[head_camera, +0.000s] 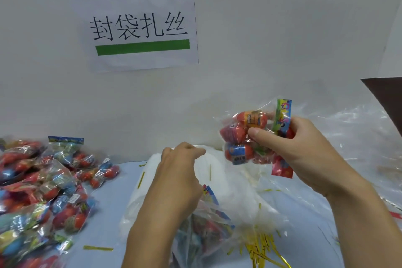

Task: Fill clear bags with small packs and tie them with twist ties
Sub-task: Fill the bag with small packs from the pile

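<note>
Your right hand (298, 148) has its fingers curled round a small pack (252, 137) of red capsule toys, held up in the air above the clear bag (219, 193). That bag sits mid tabletop (121, 180) with packs already inside, and your left hand (180, 172) is pinching its upper edge. Gold twist ties (261, 248) are bunched just in front of it, a loose heap of packs (43, 185) is off to the left, and there's a paper sign (134, 22) on the wall behind.
</note>
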Motion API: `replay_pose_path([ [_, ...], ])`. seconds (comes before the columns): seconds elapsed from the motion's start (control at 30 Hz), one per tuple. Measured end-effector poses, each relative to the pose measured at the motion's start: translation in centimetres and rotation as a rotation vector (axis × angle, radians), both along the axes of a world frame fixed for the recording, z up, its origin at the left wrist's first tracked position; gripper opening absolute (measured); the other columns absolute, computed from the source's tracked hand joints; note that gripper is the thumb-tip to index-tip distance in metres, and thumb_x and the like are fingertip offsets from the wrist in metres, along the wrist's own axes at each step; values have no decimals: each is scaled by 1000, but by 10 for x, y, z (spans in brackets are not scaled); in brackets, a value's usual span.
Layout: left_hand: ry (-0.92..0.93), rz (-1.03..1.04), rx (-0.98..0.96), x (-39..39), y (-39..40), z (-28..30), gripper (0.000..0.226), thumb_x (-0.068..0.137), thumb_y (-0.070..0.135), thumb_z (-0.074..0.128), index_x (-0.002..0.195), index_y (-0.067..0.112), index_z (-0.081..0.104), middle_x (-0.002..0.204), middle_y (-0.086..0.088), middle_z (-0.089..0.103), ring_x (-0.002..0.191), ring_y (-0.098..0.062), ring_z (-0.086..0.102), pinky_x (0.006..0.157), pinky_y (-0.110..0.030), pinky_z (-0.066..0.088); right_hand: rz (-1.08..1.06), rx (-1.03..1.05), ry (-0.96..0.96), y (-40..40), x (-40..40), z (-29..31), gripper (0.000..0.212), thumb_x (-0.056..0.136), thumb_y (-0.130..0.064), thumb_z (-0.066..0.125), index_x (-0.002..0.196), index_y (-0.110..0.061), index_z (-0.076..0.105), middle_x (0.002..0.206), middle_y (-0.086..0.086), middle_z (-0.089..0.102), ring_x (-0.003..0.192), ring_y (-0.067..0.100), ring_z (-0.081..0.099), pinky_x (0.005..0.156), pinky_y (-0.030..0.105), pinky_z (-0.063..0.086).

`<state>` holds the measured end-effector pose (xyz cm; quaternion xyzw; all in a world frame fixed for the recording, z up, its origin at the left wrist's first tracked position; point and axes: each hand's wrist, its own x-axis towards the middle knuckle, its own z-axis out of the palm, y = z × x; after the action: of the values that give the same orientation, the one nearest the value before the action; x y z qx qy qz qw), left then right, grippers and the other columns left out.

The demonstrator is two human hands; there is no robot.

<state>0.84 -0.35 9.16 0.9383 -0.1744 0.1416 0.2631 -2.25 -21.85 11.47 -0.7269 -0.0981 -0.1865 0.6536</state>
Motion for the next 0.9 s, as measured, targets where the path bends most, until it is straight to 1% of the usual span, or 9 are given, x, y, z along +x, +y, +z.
replay_pose_path([
  [0.13,54,-84,-32,0,2,2,61,94,6,53,146,36,41,116,23,32,113,1,29,89,-12,25,208,-9,106,-5,-2,-3,35,75,-35,85,100,-13,77,100,20,76,92,36,75,78,44,63],
  [0.2,86,-96,-29,-1,4,5,65,93,9,55,146,42,37,113,19,31,112,-2,27,91,-16,28,330,-39,213,-8,-5,-3,39,71,-38,82,100,-13,77,101,22,75,92,36,75,73,39,62],
  [0.27,111,-98,2,-3,5,8,74,90,11,58,145,51,31,112,16,29,114,-6,25,95,-20,28,376,-147,289,-6,-7,-5,31,74,-38,82,97,-18,78,98,17,77,89,31,76,70,31,60],
  [0.4,190,-141,70,-7,6,12,86,85,10,60,147,56,23,112,11,25,112,-10,25,92,-19,31,119,-214,242,6,2,-11,6,84,-28,81,86,-23,77,80,10,77,69,16,73,58,25,58],
  [0.5,264,-166,49,-9,5,12,89,87,9,61,149,54,17,111,11,22,107,-9,32,77,-14,37,2,-192,192,18,9,-16,8,85,-27,77,88,-20,76,82,7,77,75,22,76,71,39,63],
  [0.57,272,-158,34,-10,3,12,87,88,12,64,149,51,16,112,11,22,101,-10,38,66,-14,38,-13,-188,170,28,13,-19,11,85,-27,76,93,-19,75,84,4,78,79,22,77,76,43,64],
  [0.73,232,-154,17,-9,3,12,102,84,11,69,156,41,3,119,11,20,114,-11,35,87,-17,34,47,-286,203,43,16,-21,11,85,-28,75,91,-20,73,84,3,78,78,19,76,75,40,63],
  [0.8,221,-176,17,-10,3,13,94,87,11,65,155,40,8,123,12,20,115,-8,31,83,-11,31,47,-341,222,47,16,-23,10,84,-26,74,88,-17,72,81,2,77,74,17,76,72,41,64],
  [0.9,185,-222,-26,-10,1,13,77,87,7,62,147,40,26,120,12,24,110,-4,30,73,-3,35,-40,-405,196,53,20,-24,12,80,-27,73,79,-16,67,70,1,73,59,12,66,55,37,57],
])
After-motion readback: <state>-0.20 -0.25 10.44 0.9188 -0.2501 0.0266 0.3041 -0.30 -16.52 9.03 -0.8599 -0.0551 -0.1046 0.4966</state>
